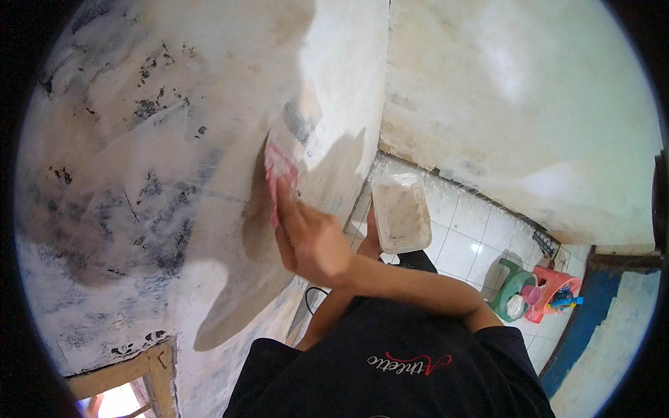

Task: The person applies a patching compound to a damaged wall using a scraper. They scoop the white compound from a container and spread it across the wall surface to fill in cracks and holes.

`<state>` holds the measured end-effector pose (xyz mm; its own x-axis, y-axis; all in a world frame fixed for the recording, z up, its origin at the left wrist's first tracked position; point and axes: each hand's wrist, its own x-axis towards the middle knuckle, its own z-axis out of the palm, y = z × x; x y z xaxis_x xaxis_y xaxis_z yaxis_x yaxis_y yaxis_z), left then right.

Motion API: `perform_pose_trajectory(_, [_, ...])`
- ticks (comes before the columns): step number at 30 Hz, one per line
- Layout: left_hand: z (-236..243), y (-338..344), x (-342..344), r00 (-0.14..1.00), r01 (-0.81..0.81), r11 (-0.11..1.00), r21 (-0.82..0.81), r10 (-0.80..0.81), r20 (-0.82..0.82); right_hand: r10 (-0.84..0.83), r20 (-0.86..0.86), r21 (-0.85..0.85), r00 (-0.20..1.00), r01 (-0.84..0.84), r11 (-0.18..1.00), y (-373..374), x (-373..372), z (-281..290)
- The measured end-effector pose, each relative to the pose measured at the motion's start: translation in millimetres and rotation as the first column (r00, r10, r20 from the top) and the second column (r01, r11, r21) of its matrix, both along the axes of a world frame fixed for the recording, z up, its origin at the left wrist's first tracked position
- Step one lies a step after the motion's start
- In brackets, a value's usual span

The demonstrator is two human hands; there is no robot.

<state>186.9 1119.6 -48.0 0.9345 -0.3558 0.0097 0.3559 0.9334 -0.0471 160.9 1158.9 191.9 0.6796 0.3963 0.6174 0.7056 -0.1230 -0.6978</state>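
My right arm reaches across to the left, and my right hand (313,240) is closed around a pinkish-red scraper (281,164) smeared with white. The scraper's far edge meets the patchy wall (230,167); motion blurs its outline. Lower and to the right, my left hand (371,233) grips a clear plastic tub (419,209) by its left side, with most of the fingers hidden behind it. Inside the tub, pale beige paste (404,212) coats the bottom and sides.
Another pale wall (516,125) meets this one at a corner. White floor tiles (481,258) lie below. A green plastic stool (505,296) and a red one (563,282), with small items on them, stand to the right. A wooden frame (143,369) edges an opening at lower left.
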Motion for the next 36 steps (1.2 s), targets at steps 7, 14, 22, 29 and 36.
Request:
perform_pose_trajectory(7, [-2,2,-7,1.0,0.002,1.0,-0.015,-0.002,-0.013,0.0,-0.357,0.059,0.934,0.023,0.998,-60,22,6])
perform_pose_trajectory(14, [-6,-4,-6,0.999,0.015,0.998,-0.061,-0.017,-0.028,0.32,-0.893,0.337,0.316,0.0,0.942,-78,115,-11])
perform_pose_trajectory(22, [12,-6,-6,0.997,-0.074,0.987,0.143,0.076,-0.013,0.492,-0.829,0.501,0.266,-0.035,0.865,-31,150,81])
perform_pose_trajectory(29, [12,-6,-4,0.999,-0.025,0.996,0.081,0.022,0.036,0.461,-0.712,0.516,0.529,-0.049,0.855,-99,141,104])
perform_pose_trajectory(36, [6,1,-4,1.0,0.004,0.999,-0.033,-0.003,0.024,0.415,-0.887,0.429,0.205,0.029,0.903,-77,94,12])
